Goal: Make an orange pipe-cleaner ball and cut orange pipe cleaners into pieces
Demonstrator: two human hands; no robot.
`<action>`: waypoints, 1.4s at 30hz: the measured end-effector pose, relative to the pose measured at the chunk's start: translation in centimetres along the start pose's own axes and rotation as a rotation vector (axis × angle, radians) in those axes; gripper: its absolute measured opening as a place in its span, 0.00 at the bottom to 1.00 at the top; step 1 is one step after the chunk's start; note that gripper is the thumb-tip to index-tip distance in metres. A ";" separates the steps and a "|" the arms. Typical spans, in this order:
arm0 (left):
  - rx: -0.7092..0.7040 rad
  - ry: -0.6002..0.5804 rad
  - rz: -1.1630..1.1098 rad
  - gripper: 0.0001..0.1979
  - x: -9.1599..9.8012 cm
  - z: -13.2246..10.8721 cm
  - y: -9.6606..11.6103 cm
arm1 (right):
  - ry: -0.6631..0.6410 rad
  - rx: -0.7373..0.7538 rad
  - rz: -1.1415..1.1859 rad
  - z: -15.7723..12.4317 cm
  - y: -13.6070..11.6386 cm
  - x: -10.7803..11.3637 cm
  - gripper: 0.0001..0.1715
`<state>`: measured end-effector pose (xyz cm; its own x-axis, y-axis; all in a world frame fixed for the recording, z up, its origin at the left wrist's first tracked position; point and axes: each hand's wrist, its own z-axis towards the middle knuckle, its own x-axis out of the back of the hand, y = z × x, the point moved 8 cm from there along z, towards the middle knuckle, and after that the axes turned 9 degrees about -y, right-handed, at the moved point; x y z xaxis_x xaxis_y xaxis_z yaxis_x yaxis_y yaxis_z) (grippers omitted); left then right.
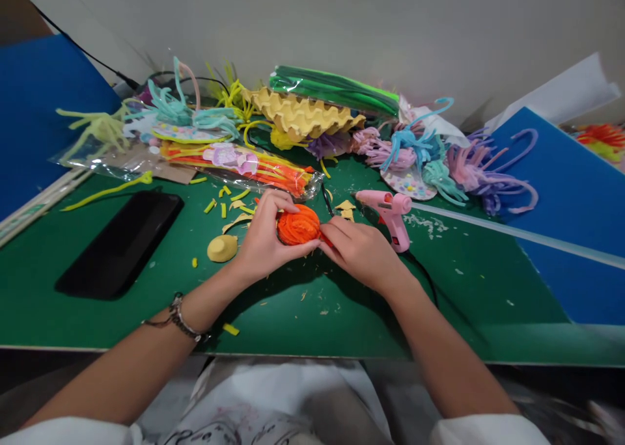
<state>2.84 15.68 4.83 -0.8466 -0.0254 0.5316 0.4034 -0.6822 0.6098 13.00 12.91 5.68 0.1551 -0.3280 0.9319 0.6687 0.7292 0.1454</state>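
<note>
An orange ball of wound pipe cleaners (299, 225) is held over the middle of the green table. My left hand (268, 235) curls round its left side, thumb below and fingers above. At its right edge, the fingertips of my right hand (359, 246) pinch a short red-orange end that sticks out of the ball. Just left of my left hand lies a small yellow egg-carton cup (222, 248). A pink glue gun (389, 212) rests right of my right hand, with a clear glue stick (517, 235) reaching out behind it.
A black phone (122, 243) lies on the left. Yellow pipe-cleaner snippets (223, 209) and carton scraps (346, 209) are scattered near my hands. Along the back are a bag of orange and yellow pipe cleaners (273, 172), an egg carton (303, 114), green pipe cleaners (336, 92) and pastel bundles (410, 149).
</note>
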 end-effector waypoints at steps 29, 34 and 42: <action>-0.252 0.099 0.079 0.19 1.5 -0.9 3.0 | -0.137 -0.193 1.311 -0.1 1.5 -2.3 0.20; -0.139 0.131 0.089 0.22 1.5 -0.5 2.1 | -0.082 -0.277 1.213 -0.3 1.9 -2.3 0.19; 0.044 0.097 0.009 0.20 0.8 -0.2 0.3 | 0.193 -0.219 0.555 -0.9 2.9 1.0 0.07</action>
<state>2.24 15.35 5.33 -0.8718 -0.1033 0.4789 0.4240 -0.6487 0.6320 15.70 14.18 6.74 0.6371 -0.0535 0.7689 0.5812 0.6886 -0.4337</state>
